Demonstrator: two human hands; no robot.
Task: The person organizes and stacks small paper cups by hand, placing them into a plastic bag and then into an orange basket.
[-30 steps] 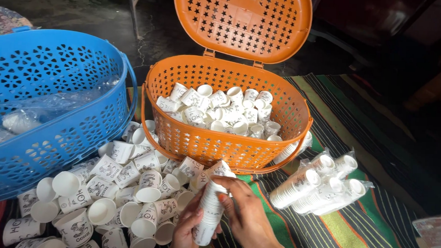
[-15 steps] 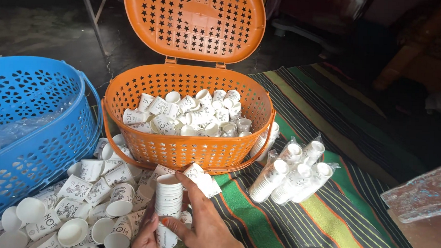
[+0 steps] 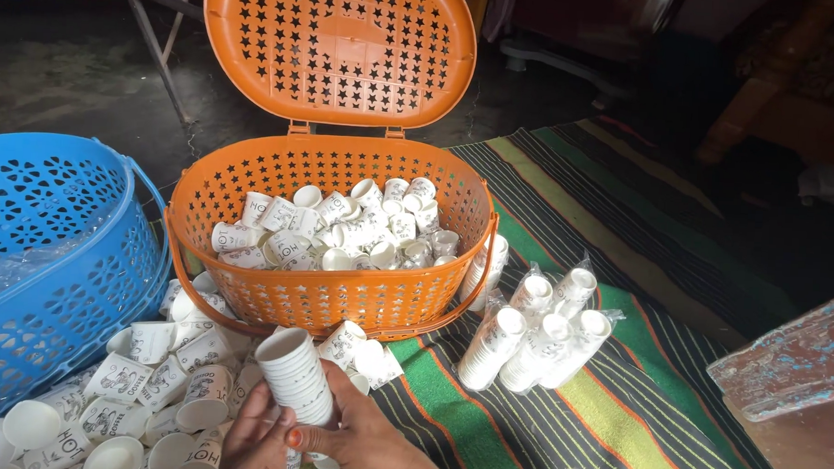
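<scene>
Cup stack [image 3: 296, 376]: now upright, mouth up, nearer the orange basket [image 3: 325, 296] than before.
Your hands: left hand [image 3: 256, 439] and right hand [image 3: 363, 440] both grip it.

Striped mat [image 3: 558, 428]: orange basket [image 3: 330, 296], wrapped cup stacks [image 3: 539, 338], loose cups [image 3: 148, 382].

Perhaps home floor; striped mat [image 3: 560, 400]

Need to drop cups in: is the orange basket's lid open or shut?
Open: the lid stands upright behind the orange basket, cups showing inside.
</scene>
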